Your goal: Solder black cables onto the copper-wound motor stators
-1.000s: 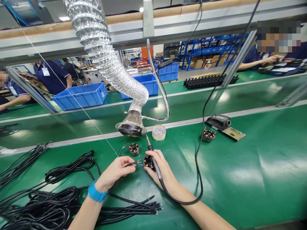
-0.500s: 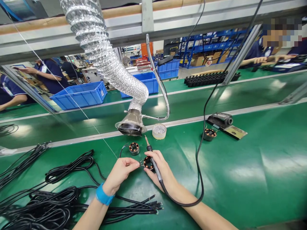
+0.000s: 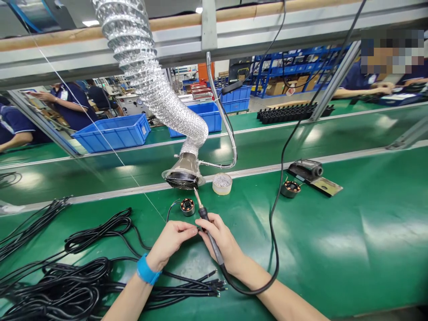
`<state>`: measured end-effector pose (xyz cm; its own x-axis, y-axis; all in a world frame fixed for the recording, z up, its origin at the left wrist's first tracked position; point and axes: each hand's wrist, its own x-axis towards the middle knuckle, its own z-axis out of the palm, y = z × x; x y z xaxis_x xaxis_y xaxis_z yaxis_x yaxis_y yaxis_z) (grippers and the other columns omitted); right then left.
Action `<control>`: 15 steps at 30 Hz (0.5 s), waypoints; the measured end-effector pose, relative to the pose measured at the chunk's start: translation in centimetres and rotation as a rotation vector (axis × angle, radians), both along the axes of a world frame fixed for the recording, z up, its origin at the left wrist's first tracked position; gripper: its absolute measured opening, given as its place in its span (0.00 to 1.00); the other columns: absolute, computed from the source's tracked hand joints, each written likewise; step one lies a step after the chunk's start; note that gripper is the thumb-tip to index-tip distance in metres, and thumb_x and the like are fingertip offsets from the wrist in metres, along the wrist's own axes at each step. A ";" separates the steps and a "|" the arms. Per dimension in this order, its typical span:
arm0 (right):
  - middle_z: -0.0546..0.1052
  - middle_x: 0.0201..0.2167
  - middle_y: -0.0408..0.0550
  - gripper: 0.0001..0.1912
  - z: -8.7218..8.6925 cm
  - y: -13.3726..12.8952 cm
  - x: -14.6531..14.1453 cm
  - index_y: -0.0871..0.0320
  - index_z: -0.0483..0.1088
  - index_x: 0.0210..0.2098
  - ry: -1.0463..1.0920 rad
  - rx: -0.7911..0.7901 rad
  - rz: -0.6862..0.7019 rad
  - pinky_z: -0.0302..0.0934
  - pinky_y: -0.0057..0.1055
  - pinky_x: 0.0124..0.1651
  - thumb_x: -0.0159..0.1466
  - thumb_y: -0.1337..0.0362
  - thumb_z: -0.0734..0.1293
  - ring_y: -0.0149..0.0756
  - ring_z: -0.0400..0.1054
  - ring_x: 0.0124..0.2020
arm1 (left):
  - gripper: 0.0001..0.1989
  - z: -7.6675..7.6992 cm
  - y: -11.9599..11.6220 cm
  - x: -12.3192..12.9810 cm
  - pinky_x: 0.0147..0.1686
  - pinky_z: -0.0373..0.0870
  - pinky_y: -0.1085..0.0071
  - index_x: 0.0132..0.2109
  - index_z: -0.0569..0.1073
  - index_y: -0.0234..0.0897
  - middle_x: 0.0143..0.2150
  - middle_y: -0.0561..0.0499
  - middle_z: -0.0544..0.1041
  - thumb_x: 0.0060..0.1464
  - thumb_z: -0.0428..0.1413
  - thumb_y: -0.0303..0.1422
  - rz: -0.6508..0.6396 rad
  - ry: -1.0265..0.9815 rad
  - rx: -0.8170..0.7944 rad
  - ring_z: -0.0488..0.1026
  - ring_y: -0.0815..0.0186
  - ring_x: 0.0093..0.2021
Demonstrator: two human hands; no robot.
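My right hand is closed around a soldering iron, whose tip points up and away, just in front of the fume hood. My left hand is pinched, its fingertips meeting those of the right hand. What it pinches is too small to make out. A small dark piece of the wound motor stator shows between the fingertips; the rest is covered by my right hand. Just beyond my hands, a second stator with copper coils sits on the green bench. A thin pale wire runs down toward my left hand.
A fume hood on a silver duct hangs ahead, beside a round tub. Black cables lie in bundles at left. Another stator and an iron holder stand at right. Co-workers sit beyond blue bins.
The soldering iron's tip has swung left, toward the hood. My right hand has shifted slightly left and turned, now covering the stator that showed in its fingers. My fingertips have come together.
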<state>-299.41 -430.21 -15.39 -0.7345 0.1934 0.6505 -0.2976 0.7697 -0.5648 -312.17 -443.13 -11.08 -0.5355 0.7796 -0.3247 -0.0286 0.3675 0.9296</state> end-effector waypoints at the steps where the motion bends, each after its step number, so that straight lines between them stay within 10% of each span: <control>1: 0.67 0.49 0.51 0.25 0.1 0.1 0.1 0.49 0.58 0.62 0.007 0.021 0.003 0.67 0.36 0.50 0.68 0.74 0.58 0.36 0.66 0.49 | 0.21 0.1 0.0 0.0 0.20 0.46 0.73 0.33 0.82 0.32 0.16 0.59 0.61 0.47 0.63 0.49 -0.011 0.015 0.001 0.47 0.75 0.18; 7: 0.70 0.43 0.48 0.20 0.9 0.0 0.7 0.50 0.65 0.57 -0.060 0.072 0.029 0.68 0.31 0.46 0.68 0.71 0.59 0.35 0.67 0.43 | 0.19 -0.7 -0.1 0.5 0.19 0.43 0.75 0.29 0.76 0.32 0.18 0.59 0.58 0.54 0.59 0.46 -0.085 -0.029 0.098 0.48 0.76 0.18; 15: 0.68 0.39 0.48 0.15 -0.6 -1.9 -0.2 0.53 0.67 0.48 0.044 -0.252 -0.069 0.67 0.30 0.45 0.67 0.74 0.57 0.32 0.69 0.39 | 0.16 -2.5 0.1 0.4 0.21 0.48 0.76 0.32 0.74 0.31 0.21 0.57 0.63 0.54 0.61 0.42 -0.016 -0.349 0.313 0.52 0.76 0.20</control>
<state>-299.64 -432.08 -15.98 -0.6860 0.4023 0.6062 -0.2774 0.6257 -0.7291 -311.72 -443.05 -13.55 -0.4228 0.8763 -0.2309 -0.3562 0.0736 0.9315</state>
